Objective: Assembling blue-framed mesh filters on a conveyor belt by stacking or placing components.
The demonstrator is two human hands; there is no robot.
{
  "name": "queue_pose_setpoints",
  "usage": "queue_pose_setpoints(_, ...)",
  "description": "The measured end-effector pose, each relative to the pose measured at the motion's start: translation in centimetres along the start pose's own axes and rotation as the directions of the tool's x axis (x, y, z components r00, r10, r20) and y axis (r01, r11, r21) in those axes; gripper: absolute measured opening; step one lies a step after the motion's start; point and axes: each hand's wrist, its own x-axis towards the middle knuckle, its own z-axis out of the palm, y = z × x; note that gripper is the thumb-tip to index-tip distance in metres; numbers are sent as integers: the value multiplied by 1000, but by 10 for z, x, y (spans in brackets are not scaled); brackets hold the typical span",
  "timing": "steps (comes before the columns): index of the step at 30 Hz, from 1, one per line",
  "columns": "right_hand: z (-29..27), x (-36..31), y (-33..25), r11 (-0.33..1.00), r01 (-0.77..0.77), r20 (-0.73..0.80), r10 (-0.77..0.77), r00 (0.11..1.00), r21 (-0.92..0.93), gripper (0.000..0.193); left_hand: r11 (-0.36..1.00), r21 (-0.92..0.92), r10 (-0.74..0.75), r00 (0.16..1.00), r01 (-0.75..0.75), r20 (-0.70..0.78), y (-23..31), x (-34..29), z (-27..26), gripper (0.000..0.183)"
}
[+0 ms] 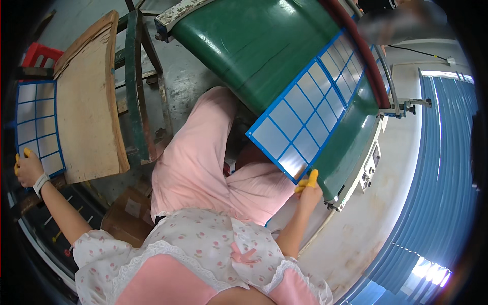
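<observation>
Observation, standing in the room. The person sits between a green belt (244,46) on the right and a pale wooden board (89,112) on the left, arms spread wide, yellow covers on some fingertips.

Right side: the near grid panel (306,110), silvery with blue lines, lies flat on the belt. Its long axis runs obliquely, from the near-left end to the far-right end. The right hand (309,192) is at the near corner of its near short edge, so the panel extends far and to the left of those fingers. Their yellow tips are close together at the corner; cannot tell whether they are clamped on it.

A far grid panel (340,63) lies end to end with the first, in line with it, its far end by a dark red roller (363,56).

Left side: the left grid panel (38,113) lies along the board's left edge, long axis near to far. The left hand (30,170) is at its near end, panel mostly beyond the fingertips. A slight gap shows between two yellow tips; grip undetermined.

Key relation: the right hand is nearer the belt panels; the left is well apart from them, beside its own panel.
</observation>
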Motion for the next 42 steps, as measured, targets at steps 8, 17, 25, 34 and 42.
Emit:
queue_pose_setpoints(8, 29, 32, -74, 257, 763, 206, -868, 452, -592, 24, 990, -127, -67, 996, 60, -55, 3, 3, 1, 46)
queue_pose_setpoints(17, 39, 70, -80, 102, 624, 409, -672, 617, -775, 34, 978, -184, -105, 994, 97, -36, -4, 5, 3, 48)
queue_pose_setpoints(25, 39, 85, -93, 110, 577, 390, -635, 667, -809, 32, 978, -145, -143, 986, 153, 80, -2, 3, -7, 45)
queue_pose_setpoints(34, 41, 96, -93, 149, 592, 378, -640, 668, -792, 33, 968, -180, -186, 982, 175, -43, -10, 6, 6, 46)
queue_pose_setpoints(42, 44, 106, -98, 149, 589, 375, -643, 668, -794, 34, 947, -213, -232, 971, 238, 56, -5, 8, -20, 49)
